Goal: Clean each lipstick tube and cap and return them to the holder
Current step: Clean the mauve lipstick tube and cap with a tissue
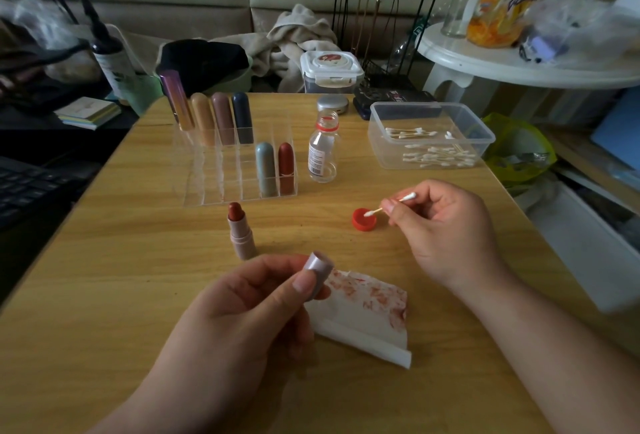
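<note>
Red lid (364, 219), upturned on the worktop (138, 277), has one tip of a swab (408, 197) dipped into it. The right hand (446, 236) pinches the swab's stick between thumb and fingers (390, 207). The left hand (242, 309) grips the pale cap (317, 272) with its fingers curled round it, raised over a stained tissue (367, 309) and with the open end tilted up and away. Its tube (242, 236) stands uncapped on the worktop just in front of the holder (239, 187), bullet exposed. Six closed lipsticks stand in the holder, four at the back and two nearer. The open bottle (322, 153) stands beside it, and a tub (431, 135) of spare swabs lies further right. This looks like the wetting step for cleaning the cap, though whether the lid holds liquid cannot be seen. The next move probably calls for lifting the damp tip across to the cap and working it round the inside rim. The left hand would need to turn the opening toward the swab and keep it steady. After that the tube's collar wants wiping, then capping, and the lipstick goes into a free slot.
</note>
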A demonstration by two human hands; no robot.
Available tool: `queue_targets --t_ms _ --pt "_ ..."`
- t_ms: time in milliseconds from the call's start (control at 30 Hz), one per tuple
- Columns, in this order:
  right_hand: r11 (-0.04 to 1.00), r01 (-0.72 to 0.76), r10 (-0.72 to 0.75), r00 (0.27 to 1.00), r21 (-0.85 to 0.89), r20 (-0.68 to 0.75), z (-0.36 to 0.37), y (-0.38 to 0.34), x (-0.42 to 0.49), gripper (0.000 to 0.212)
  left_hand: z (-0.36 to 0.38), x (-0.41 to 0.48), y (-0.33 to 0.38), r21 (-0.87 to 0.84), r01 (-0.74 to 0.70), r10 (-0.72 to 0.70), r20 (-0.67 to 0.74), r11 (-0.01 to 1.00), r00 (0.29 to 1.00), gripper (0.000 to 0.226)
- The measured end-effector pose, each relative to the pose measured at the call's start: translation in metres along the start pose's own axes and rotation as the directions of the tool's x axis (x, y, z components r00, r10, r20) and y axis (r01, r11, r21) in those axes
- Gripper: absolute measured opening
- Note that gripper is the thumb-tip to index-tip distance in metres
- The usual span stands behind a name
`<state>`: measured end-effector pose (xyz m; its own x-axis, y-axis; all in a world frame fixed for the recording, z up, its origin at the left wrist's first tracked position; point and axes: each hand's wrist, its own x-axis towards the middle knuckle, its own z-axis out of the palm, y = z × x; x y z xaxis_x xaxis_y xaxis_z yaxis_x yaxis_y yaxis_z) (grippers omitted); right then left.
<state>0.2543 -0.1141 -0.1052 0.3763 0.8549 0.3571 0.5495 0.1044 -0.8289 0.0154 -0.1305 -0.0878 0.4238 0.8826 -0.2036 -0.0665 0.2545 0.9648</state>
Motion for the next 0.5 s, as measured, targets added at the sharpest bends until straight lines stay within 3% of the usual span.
queue_targets --t_ms 267,500 --pt "1.0 -0.013 0.013 1.0 0.026 0.018 -0.0004 -0.0055 -0.0014 0.006 -0.0016 -0.0013 0.0061 -0.043 0.01 -0.009 0.015 0.999 1.0 0.046" --pt "1.0 0.0 -0.001 0.999 0.016 0.041 -0.0038 -0.0066 -0.003 0.005 -0.0033 -0.0063 0.0095 0.023 -0.077 0.076 0.037 0.997 0.996 0.031"
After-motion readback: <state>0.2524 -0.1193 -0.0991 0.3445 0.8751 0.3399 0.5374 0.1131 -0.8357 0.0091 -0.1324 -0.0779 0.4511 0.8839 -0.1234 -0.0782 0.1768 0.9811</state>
